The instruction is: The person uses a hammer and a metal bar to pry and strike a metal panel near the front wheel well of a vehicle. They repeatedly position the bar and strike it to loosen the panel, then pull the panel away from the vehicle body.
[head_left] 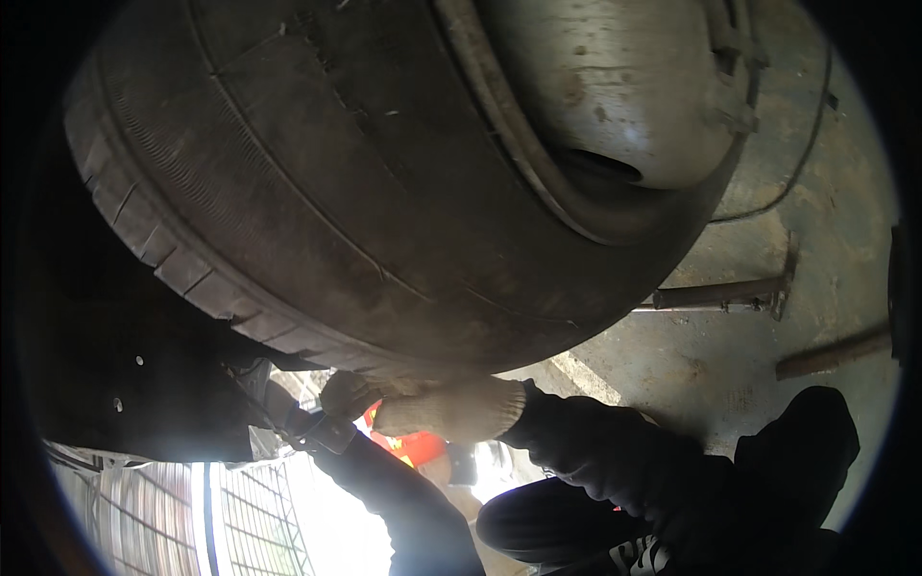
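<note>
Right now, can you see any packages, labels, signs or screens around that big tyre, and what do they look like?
None that I can make out: no package, sign or screen.
The worn black tyre shows no label.
A small orange-red object sits below the gloved right hand; too blurred to tell what it is.

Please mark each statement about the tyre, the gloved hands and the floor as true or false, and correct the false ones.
1. A large worn tyre on a pale metal rim fills the upper part of the view. True.
2. The right hand is bare. False: it wears a light knitted glove.
3. The right hand touches the lower edge of the tyre. True.
4. A rusty metal bar lies on the concrete floor to the right of the tyre. True.
5. The tyre lies flat on a wooden table. False: no table shows; it is held up over the hands.
6. The left hand is far from the tyre. False: it is right under it.
</note>
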Demonstrator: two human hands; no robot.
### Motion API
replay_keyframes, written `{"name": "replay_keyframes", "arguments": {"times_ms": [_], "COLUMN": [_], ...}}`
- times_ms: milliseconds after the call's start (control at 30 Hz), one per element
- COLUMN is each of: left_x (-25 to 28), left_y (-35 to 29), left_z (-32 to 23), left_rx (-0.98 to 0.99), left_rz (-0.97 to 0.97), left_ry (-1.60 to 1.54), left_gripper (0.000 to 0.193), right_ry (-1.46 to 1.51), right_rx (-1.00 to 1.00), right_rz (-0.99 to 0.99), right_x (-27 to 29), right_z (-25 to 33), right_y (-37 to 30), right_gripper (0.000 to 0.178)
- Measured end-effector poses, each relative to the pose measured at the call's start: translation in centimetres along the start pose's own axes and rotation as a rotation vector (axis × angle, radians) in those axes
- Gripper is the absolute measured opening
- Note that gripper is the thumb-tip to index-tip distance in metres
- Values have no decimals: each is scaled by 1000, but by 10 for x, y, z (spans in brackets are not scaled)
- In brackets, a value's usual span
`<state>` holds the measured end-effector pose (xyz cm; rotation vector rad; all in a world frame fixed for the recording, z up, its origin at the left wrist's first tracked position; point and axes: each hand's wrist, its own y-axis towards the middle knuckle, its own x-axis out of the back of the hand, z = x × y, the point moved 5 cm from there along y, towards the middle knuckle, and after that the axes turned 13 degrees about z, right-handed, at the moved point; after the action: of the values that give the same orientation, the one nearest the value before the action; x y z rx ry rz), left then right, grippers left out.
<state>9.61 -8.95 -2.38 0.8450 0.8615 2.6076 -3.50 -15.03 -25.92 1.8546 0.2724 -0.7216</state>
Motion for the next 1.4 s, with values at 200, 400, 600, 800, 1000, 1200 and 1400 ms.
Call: {"name": "replay_keyframes", "arguments": {"times_ms": [200, 400, 600, 800, 1000, 1200, 1400], "left_x": [3, 4, 7, 6, -10, -45, -78], "left_y": [-2, -5, -13, -32, -50, -76, -119], "left_z": [-6, -11, -11, -8, -15, -15, -17], "left_rx": [8, 19, 35, 71, 134, 243, 410], "left_rz": [40, 62, 57, 21, -27, -28, 47], "left_ry": [23, 8, -27, -100, -208, -356, -426], "left_gripper": [35, 33, 31, 29, 28, 26, 26], "right_ry": [-8, -365, -195, -251, -441, -706, -631], "right_rx": [16, -157, 39, -63, -220, -416, -379], "right_rz": [15, -1, 133, 74, -39, -209, -820], "right_x": [1, 5, -3, 3, 7, 42, 101], "right_z": [5, 12, 20, 9, 14, 9, -2], "right_y": [-6, -9, -1, -4, -29, -109, -238], "right_gripper": [37, 43, 48, 44, 39, 27, 29]}}
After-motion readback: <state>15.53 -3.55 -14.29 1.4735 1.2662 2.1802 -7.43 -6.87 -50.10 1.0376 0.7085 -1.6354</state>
